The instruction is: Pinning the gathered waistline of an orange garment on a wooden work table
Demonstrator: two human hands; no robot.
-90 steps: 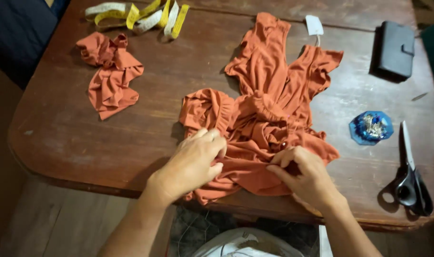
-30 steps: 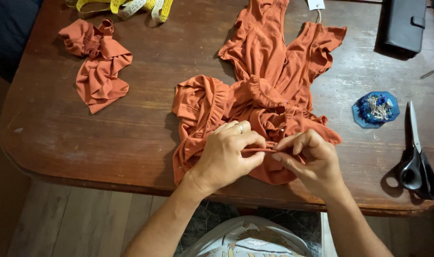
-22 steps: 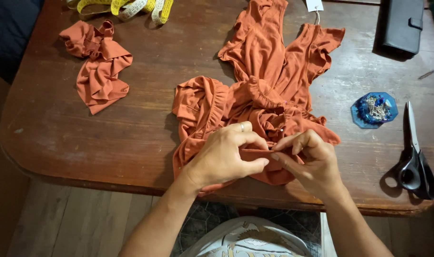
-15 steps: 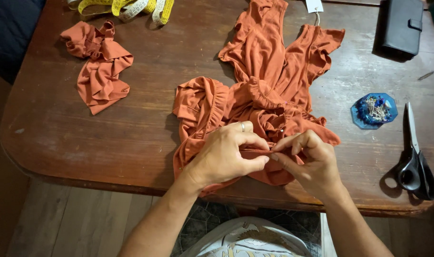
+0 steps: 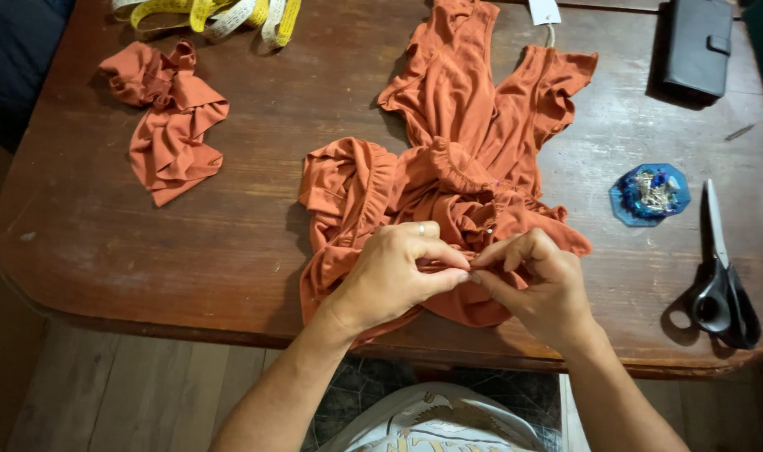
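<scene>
A rust-orange ruffled garment (image 5: 465, 142) lies spread on the brown wooden table (image 5: 256, 218), with a white tag at its top. My left hand (image 5: 394, 276) and my right hand (image 5: 536, 285) meet at the garment's bunched lower edge near the table's front. Both pinch a fold of the orange fabric between thumb and fingers, fingertips almost touching. A ring shows on my left hand. What lies between the fingertips is too small to make out.
A loose piece of the same orange fabric (image 5: 168, 125) lies at the left. A yellow measuring tape (image 5: 222, 12) sits at the back. To the right are a blue pin holder (image 5: 649, 194), black-handled scissors (image 5: 721, 276) and a black wallet (image 5: 695, 46).
Three seconds ago my hands lay apart, flatter on the garment. They have come together and now pinch the fabric. Over the last second they hardly move.
</scene>
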